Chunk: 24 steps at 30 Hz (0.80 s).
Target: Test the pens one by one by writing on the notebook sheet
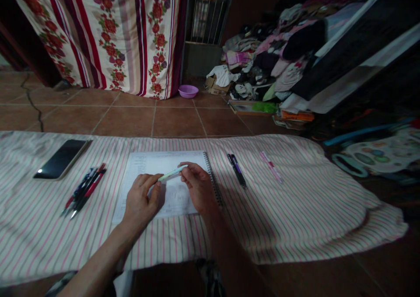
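A pale green pen is held level between both hands above an open spiral notebook. My left hand pinches its left end between thumb and fingers. At the other end, the fingertips of my right hand are closed on it. Faint writing shows on the notebook page below my right hand. To the right of the notebook lie two dark pens side by side, and beyond them a pink and white pen. Several black and red pens are bunched on the left.
Everything rests on a striped cloth. A smartphone lies at the far left. Past the cloth are a tiled floor, a purple basin, a floral curtain and a heap of clothes. A baby walker stands at right.
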Available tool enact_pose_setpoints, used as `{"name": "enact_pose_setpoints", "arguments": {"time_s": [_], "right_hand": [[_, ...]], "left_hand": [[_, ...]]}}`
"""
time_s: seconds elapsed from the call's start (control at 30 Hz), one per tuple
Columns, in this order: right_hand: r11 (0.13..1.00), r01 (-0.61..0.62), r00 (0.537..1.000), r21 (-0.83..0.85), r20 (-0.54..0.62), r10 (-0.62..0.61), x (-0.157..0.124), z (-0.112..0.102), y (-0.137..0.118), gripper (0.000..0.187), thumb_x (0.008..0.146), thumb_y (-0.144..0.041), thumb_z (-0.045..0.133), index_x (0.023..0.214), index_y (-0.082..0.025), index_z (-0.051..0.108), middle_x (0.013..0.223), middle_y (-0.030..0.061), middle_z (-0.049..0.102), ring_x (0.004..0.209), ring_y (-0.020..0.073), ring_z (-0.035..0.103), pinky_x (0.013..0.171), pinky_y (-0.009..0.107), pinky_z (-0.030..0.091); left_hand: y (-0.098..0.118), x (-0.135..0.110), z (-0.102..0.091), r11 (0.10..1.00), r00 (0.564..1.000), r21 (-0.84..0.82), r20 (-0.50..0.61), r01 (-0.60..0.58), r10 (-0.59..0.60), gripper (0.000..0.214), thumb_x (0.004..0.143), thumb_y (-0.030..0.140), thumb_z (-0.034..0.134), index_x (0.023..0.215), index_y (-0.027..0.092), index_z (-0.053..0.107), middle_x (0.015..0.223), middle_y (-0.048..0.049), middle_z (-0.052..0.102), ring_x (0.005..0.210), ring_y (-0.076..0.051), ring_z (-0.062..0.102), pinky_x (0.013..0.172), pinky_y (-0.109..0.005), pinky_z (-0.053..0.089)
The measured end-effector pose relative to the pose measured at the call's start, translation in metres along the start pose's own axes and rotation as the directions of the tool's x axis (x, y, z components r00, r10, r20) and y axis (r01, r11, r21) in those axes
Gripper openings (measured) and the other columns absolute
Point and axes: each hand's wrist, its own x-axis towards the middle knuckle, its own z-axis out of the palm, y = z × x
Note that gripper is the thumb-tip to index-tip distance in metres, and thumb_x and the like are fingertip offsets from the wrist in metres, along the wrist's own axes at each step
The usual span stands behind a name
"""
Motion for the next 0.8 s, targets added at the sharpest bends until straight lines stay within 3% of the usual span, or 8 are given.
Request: {"name": "enact_pose_setpoints", "arguments": {"time_s": [0.13, 0.27, 0.5, 0.63, 0.8], "right_hand": [[0.999, -0.039, 0.998, -0.014, -0.044, 0.039, 0.000, 0.002, 0.005, 0.016, 0.065, -0.030, 0.070, 0.078, -0.020, 0.071, 0.075, 0.0003, 0.066, 0.060, 0.0080, 0.053, 0.057, 0.021, 0.042], [0.995, -0.071, 0.997, -0.076, -0.002, 0.071, -0.003, 0.005, 0.010, 0.019, 0.065, -0.031, 0.070, 0.080, -0.019, 0.072, 0.067, 0.0004, 0.066, 0.061, 0.0102, 0.056, 0.058, 0.022, 0.044], [0.992, -0.104, 0.993, -0.068, -0.071, 0.099, -0.002, 0.006, 0.015, 0.021, 0.063, -0.034, 0.072, 0.077, -0.018, 0.072, 0.072, 0.0019, 0.067, 0.064, 0.0121, 0.057, 0.060, 0.024, 0.044], [0.988, -0.123, 0.986, -0.090, -0.120, 0.112, -0.001, 0.005, 0.016, 0.021, 0.063, -0.034, 0.071, 0.076, -0.019, 0.073, 0.069, 0.0012, 0.066, 0.056, 0.0093, 0.049, 0.056, 0.023, 0.039], [0.986, -0.067, 0.996, -0.152, -0.067, 0.057, -0.003, 0.005, 0.012, 0.020, 0.068, -0.033, 0.066, 0.080, -0.019, 0.074, 0.056, -0.0024, 0.057, 0.050, 0.0072, 0.035, 0.049, 0.023, 0.028]], "left_hand": [[0.005, -0.001, 0.005, 0.997, 0.999, 0.077, 0.048, -0.012, 0.008, 0.026, 0.086, 0.027, 0.046, 0.106, 0.016, 0.059, 0.088, -0.0063, 0.062, 0.083, -0.019, 0.056, 0.075, -0.032, 0.046], [0.011, -0.002, 0.009, 0.995, 0.996, 0.094, 0.086, 0.014, -0.022, 0.028, 0.089, 0.026, 0.040, 0.111, 0.017, 0.055, 0.089, -0.0047, 0.062, 0.077, -0.016, 0.059, 0.067, -0.026, 0.046], [0.017, -0.003, 0.012, 0.964, 0.998, 0.264, 0.055, 0.000, -0.015, 0.031, 0.089, 0.023, 0.038, 0.114, 0.016, 0.055, 0.082, -0.0044, 0.062, 0.070, -0.016, 0.058, 0.061, -0.025, 0.043], [0.020, -0.003, 0.012, 0.945, 0.995, 0.328, 0.095, -0.013, -0.020, 0.032, 0.088, 0.021, 0.037, 0.113, 0.016, 0.056, 0.080, -0.0042, 0.062, 0.069, -0.017, 0.057, 0.059, -0.026, 0.041], [0.026, -0.001, 0.011, 0.950, 0.986, 0.310, 0.139, 0.045, -0.092, 0.031, 0.088, 0.021, 0.034, 0.107, 0.017, 0.059, 0.075, -0.0023, 0.061, 0.065, -0.016, 0.058, 0.056, -0.026, 0.040]]}}
